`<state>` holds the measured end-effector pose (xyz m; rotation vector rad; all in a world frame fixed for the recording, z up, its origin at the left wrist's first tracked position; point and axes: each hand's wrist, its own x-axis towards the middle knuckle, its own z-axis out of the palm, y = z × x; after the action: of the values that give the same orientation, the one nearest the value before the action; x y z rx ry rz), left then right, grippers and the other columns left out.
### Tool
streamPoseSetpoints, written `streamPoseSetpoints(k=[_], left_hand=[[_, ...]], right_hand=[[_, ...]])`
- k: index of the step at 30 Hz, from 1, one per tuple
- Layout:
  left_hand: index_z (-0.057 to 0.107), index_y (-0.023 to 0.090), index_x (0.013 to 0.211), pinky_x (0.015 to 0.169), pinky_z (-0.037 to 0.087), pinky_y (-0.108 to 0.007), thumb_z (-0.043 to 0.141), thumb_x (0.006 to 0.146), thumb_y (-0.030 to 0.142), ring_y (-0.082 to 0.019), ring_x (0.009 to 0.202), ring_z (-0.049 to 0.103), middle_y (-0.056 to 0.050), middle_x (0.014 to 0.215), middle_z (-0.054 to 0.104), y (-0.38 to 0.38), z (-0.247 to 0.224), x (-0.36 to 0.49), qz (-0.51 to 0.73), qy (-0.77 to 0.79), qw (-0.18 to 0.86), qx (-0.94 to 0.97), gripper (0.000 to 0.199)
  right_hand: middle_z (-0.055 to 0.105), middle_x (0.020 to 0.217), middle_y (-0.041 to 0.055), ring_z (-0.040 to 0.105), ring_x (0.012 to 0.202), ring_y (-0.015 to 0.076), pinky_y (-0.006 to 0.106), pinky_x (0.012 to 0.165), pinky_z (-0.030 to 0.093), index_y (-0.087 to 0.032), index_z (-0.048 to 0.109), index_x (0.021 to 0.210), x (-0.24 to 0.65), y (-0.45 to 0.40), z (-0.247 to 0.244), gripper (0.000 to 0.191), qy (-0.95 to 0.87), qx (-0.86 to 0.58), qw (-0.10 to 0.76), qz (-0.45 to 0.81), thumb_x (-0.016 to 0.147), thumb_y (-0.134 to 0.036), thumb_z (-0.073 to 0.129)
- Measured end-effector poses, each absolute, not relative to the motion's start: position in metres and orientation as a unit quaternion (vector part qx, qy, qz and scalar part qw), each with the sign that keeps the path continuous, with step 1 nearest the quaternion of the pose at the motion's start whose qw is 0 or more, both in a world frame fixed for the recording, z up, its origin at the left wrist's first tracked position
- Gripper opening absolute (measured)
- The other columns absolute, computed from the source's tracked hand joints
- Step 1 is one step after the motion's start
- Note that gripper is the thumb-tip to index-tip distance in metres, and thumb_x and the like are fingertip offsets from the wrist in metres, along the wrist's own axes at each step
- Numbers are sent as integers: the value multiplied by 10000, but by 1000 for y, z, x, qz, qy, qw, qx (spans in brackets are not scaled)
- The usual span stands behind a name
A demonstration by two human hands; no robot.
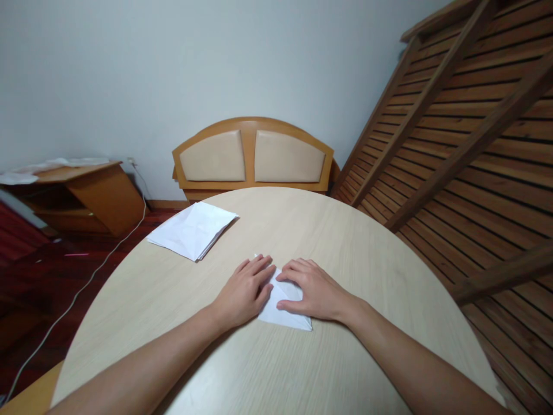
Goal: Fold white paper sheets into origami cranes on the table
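Observation:
A small folded sheet of white paper (285, 316) lies flat on the round table in front of me, with a crease across it. My left hand (247, 289) rests over its left side, fingers stretched out and pointing away from me. From the right, my right hand (314, 290) lies on the paper with its thumb and fingers spread apart. Both palms face down, and they cover the sides of the sheet. A tiny white corner shows beyond the left fingertips.
A stack of white paper (194, 229) lies at the table's (345, 248) far left. Behind stands a padded headboard (253, 153). Wooden slats (466, 155) lean at the right. A low cabinet (99, 196) and a white cable (93, 274) are on the left.

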<state>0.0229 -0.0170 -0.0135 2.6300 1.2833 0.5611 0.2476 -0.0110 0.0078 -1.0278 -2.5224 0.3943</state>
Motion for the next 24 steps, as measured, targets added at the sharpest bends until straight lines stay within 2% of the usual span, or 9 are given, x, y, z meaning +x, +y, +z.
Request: streamPoseSetpoints(k=[3,9,19,21,24], left_hand=[[520,193,1405,1153,327,-544,455,994,322,-309,1418,418,-144,1515,478,-18,-12,24,153,461,70,871,435],[482,142,1440,1140,306,-583,415,1006,432,-380,1441,360,-206,1538,420,-20,-16,26,117,529,22,840,526],[552,77,1326,1110,311,-622,402,982,399,-421,1364,443,-253,1421,538,-22,-19,26,121,588,-69,797,494],[559,70,1310,1112,295,-637,416,972,405,-434,1374,425,-259,1403,553,-22,-18,25,130,595,-79,789,497],[511,59,1369,1146,255,-634,434,964,369,-425,1443,327,-256,1495,457,-21,-16,23,150,579,-76,798,516]], right_hand=[[677,1156,76,584,1102,255,402,966,415,-234,688,1184,251,-9,8,464,-904,-358,186,140,793,-469,775],[665,1287,67,550,1184,253,429,999,402,-260,685,1236,258,-3,3,309,-907,-367,173,110,948,-356,628],[668,1327,39,532,1201,273,454,981,426,-314,682,1253,265,7,-6,297,-905,-387,162,66,997,-263,543],[676,1314,41,539,1184,270,450,973,431,-321,689,1244,265,8,-7,292,-906,-383,166,66,997,-269,542],[680,1307,44,547,1168,265,443,962,441,-319,692,1240,266,10,-8,291,-904,-385,172,70,1004,-273,527]])
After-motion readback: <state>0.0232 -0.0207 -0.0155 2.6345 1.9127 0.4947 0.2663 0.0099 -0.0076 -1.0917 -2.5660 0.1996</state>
